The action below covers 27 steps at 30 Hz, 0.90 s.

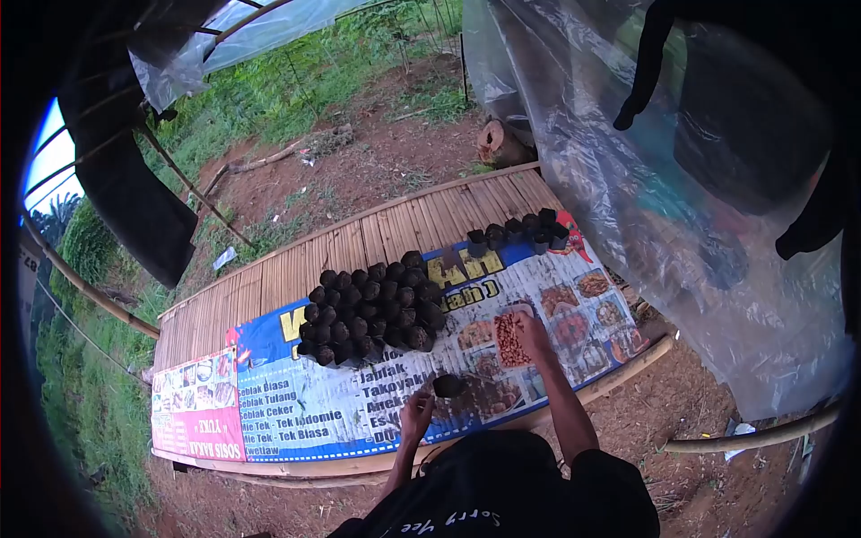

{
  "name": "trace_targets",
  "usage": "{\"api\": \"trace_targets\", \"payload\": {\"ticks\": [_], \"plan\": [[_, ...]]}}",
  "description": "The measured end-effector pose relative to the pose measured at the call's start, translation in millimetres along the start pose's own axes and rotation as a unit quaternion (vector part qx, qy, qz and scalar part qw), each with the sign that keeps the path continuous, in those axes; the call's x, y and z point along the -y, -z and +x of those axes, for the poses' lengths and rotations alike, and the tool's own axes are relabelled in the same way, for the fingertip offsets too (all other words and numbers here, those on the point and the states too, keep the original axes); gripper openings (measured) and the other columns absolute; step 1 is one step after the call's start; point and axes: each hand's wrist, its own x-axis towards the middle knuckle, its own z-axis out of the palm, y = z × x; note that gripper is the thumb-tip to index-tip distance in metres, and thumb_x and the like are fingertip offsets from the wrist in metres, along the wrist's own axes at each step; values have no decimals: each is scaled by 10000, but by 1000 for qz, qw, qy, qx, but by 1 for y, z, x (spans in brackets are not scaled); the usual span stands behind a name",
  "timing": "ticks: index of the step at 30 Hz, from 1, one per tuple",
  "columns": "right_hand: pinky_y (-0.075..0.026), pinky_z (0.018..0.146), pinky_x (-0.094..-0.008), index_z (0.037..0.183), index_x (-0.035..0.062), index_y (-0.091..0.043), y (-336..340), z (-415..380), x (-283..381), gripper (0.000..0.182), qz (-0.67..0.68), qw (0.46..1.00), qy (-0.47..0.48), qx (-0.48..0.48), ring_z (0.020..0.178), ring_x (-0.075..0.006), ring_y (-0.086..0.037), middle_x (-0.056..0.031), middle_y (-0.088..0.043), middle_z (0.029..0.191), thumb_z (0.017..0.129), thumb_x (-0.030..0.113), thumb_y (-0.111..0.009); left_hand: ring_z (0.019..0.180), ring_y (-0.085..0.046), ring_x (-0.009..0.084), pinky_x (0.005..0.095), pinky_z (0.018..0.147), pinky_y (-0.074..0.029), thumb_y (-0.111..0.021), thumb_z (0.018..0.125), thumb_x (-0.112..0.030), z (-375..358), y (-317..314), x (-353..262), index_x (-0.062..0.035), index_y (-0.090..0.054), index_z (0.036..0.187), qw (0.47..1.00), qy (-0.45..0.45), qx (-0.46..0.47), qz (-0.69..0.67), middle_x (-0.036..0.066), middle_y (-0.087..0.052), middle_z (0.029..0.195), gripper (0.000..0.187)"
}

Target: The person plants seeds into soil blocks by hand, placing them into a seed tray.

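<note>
A single small black pot filled with dark soil [447, 386] stands on the printed banner in front of me. Just left of it is my left hand [417, 415], its fingers curled together; what they hold, if anything, is too small to make out. My right hand [531, 334] is at the upper right edge of a clear pack of reddish-brown seeds [512, 344], fingers drawn together and pointing down. Its fingertips are partly hidden. Beyond my left hand, a dense cluster of soil-filled black pots [372, 305] covers the middle of the banner.
More black pots [516, 233] stand in a row near the banner's far right corner. The banner [296, 417] lies over a bamboo-slat table [359, 238]. Clear plastic sheeting [628, 224] hangs on the right. A cut log [502, 143] lies behind the table.
</note>
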Motion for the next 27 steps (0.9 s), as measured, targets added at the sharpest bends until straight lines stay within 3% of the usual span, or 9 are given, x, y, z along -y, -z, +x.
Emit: {"api": "trace_targets", "payload": {"ticks": [4,7,11,13,15,17,21,25,27], "plan": [[-483,681,-480,932,23,-568,-3,1,-1,181,-49,999,3,-21,789,-398,-609,-194,-631,803,796,117,-639,705,-684,217,332,649,-520,-618,856,-261,-2,0,8,-30,-636,970,1000,12,8,-18,126,-692,779,258],[-490,651,-432,900,-3,-600,6,8,15,223,-67,997,45,-17,774,-367,-624,-183,-647,809,784,162,-695,714,-680,223,339,660,-519,-617,858,-272,10,-1,5,-22,-632,968,1000,-8,1,-10,131,-688,769,274],[-495,636,-300,876,2,-687,5,-13,51,187,107,991,72,42,666,-176,-652,-125,-673,731,791,169,-700,750,-664,288,388,657,-505,-606,871,-334,13,-3,-1,-20,-588,1049,999,25,21,-12,186,-667,830,362],[-494,645,-295,888,8,-689,-4,-23,65,169,160,980,47,107,683,-170,-651,-107,-677,746,803,154,-685,777,-653,336,419,688,-497,-588,882,-369,16,-2,-14,-31,-530,1121,1000,16,20,9,205,-658,835,418],[-493,655,-291,891,10,-688,-15,-33,76,163,142,979,57,135,700,-167,-651,-101,-680,763,806,149,-681,823,-636,421,476,724,-492,-613,854,-401,22,-9,-6,-53,-498,1148,999,10,29,21,248,-650,847,470],[-492,665,-287,894,13,-688,-29,-46,83,156,126,976,65,164,716,-164,-652,-94,-684,781,810,143,-677,843,-626,441,487,739,-490,-632,837,-404,25,-16,5,-59,-482,1164,998,4,47,43,259,-644,862,498],[-491,700,-302,897,11,-683,-53,-61,94,174,124,958,97,242,765,-190,-659,-111,-687,830,808,160,-680,878,-616,445,497,759,-486,-658,817,-378,22,-15,-1,-71,-476,1159,998,1,47,42,257,-642,887,494],[-497,735,-336,907,10,-687,-65,-74,100,164,120,950,129,258,819,-269,-666,-152,-682,862,816,144,-663,854,-623,433,492,749,-489,-647,821,-320,24,-20,4,-74,-472,1158,999,-9,27,44,237,-648,881,452],[-498,750,-357,911,8,-688,-75,-79,94,155,130,951,175,221,837,-300,-660,-169,-678,877,824,131,-651,834,-641,399,472,727,-494,-632,827,-275,20,-12,-11,-72,-476,1152,999,-15,18,41,229,-655,854,413]]}}
